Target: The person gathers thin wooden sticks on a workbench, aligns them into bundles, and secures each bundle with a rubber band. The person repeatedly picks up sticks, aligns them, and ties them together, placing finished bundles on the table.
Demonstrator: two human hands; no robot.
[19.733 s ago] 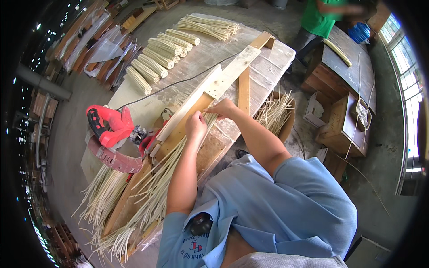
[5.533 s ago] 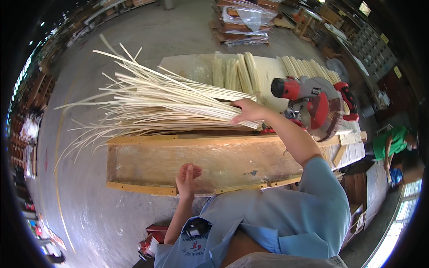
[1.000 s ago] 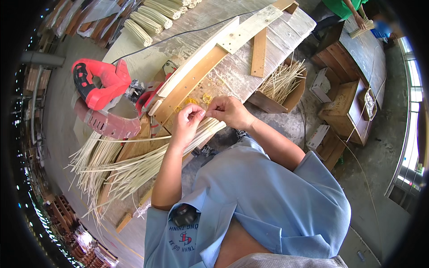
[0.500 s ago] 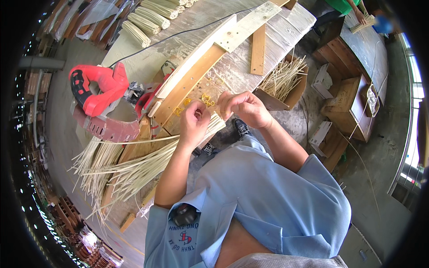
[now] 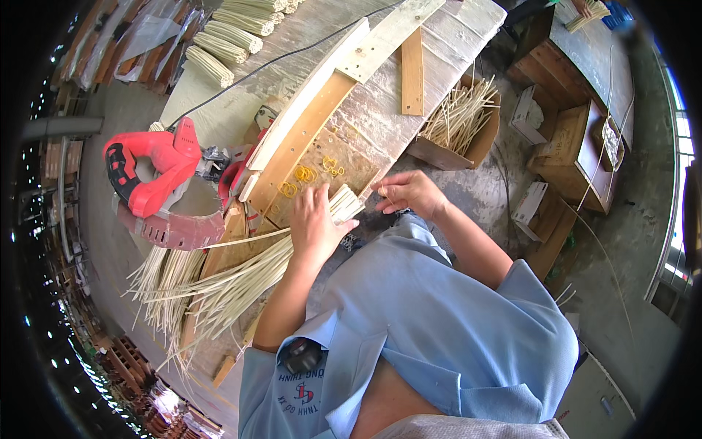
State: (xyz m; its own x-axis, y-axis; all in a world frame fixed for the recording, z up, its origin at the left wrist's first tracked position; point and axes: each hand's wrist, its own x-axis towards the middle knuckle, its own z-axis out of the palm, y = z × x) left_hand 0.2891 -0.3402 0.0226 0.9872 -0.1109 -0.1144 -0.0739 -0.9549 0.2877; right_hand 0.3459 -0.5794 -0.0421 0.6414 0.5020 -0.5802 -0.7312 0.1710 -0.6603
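Observation:
My left hand is wrapped over a bundle of pale cane strips, fingers on its far side and thumb on the near side. The bundle's even, cut ends stick out to the right of this hand, while its long loose ends fan out to the lower left. Just right of the cut ends, my right hand is held with fingertips pinched together. Whatever lies between those fingertips is too small to make out. Beyond the left hand, several yellow rubber bands lie on the wooden work surface.
A red power saw stands at the left of the bench, its black cable running behind a wooden fence. Tied cane bundles lie at the back. A cardboard box of cane pieces stands right of the bench. Another person's hand shows far right.
My left hand has gone from curled fingers near the cut ends to lying over the bundle. My right hand has moved slightly down and right, apart from the left. The whole view has shifted slightly.

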